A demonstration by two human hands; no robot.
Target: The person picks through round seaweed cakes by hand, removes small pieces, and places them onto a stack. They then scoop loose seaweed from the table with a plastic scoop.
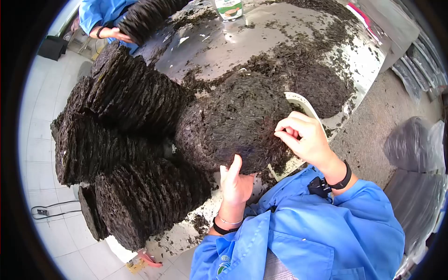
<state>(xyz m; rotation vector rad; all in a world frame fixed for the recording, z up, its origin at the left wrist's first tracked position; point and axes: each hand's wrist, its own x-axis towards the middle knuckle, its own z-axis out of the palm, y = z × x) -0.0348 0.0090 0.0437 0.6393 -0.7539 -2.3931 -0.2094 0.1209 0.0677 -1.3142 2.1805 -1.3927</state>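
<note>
A round, dark cake of dried seaweed (247,116) lies tilted in front of me. My left hand (236,185) grips its near edge, thumb on top and the fingers mostly hidden underneath. At the cake's right edge, my right hand (305,137) has its fingertips pinched together; anything between them is too small to make out. A curved white rim (303,100) shows just behind that hand. To the left, several thick stacks of the same seaweed cakes (144,200) lean on their sides. Another flat round cake (319,88) rests on the metal table beyond my right hand.
Loose seaweed bits litter the metal table (210,51). Across it, a co-worker's hand (114,34) supports a long stack of cakes (147,18). A labelled container (228,8) stands at the far side. Clear plastic bags (415,144) sit on the floor to the right.
</note>
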